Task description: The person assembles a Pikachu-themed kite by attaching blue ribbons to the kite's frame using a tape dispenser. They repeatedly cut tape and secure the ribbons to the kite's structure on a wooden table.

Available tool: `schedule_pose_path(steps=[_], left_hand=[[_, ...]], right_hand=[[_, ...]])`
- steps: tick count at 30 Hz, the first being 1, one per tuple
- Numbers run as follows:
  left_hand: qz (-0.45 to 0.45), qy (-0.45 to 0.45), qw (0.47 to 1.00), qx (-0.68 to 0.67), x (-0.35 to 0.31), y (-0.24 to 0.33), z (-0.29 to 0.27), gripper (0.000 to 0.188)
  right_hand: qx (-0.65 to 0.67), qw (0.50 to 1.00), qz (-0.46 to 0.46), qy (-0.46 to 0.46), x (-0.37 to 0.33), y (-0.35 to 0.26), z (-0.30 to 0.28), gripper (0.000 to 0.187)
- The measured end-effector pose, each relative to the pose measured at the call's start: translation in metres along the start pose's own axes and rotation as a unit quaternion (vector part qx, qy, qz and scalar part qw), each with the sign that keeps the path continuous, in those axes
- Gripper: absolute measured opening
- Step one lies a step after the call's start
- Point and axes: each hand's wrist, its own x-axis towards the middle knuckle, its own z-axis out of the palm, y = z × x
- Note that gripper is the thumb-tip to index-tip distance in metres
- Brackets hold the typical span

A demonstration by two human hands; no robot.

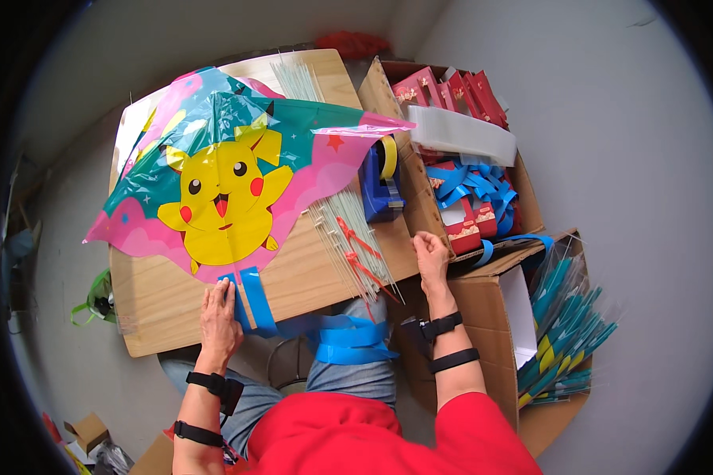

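Observation:
A kite with a yellow cartoon creature on teal and pink film lies spread on the wooden table. Blue ribbon tails hang from its lower edge, over the table edge and across my lap. My left hand rests with outstretched fingers on the kite's bottom edge, by the ribbon. Over the table's right corner, beside the carton, my right hand is closed with fingertips together; what it pinches, if anything, cannot be made out. Thin white rods, some tied with red string, lie right of the kite.
A blue tape dispenser with yellow tape stands at the table's right side. The carton holds red boxes, blue ribbon and a stack of clear sleeves. Nearer, another carton contains rolled teal kites.

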Motion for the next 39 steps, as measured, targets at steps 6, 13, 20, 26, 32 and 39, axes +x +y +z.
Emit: schedule_pose_path(steps=[6, 13, 20, 26, 32, 39], left_hand=[[0.002, -0.013, 1.000, -0.004, 0.000, -0.001, -0.002, 0.071], [0.007, 0.001, 1.000, 0.016, -0.001, 0.000, -0.002, 0.071], [0.002, 0.014, 1.000, 0.000, -0.001, 0.000, 0.000, 0.068], [0.003, 0.044, 0.999, 0.007, -0.002, -0.005, 0.005, 0.064], [-0.001, 0.046, 0.999, -0.018, 0.000, -0.005, 0.007, 0.063], [-0.006, 0.031, 0.999, 0.022, -0.004, -0.005, 0.008, 0.060]], right_hand=[[-0.042, 0.995, -0.049, -0.071, 0.023, -0.036, 0.015, 0.024], [0.077, 0.987, -0.012, -0.138, 0.038, -0.017, 0.023, 0.020], [-0.152, 0.973, -0.126, -0.123, 0.044, 0.022, 0.029, 0.019], [-0.074, 0.988, -0.126, -0.048, 0.027, 0.002, 0.036, 0.022], [0.113, 0.953, 0.013, -0.280, -0.040, -0.090, 0.045, 0.019], [0.066, 0.924, -0.031, -0.375, -0.117, -0.102, 0.148, 0.015]])
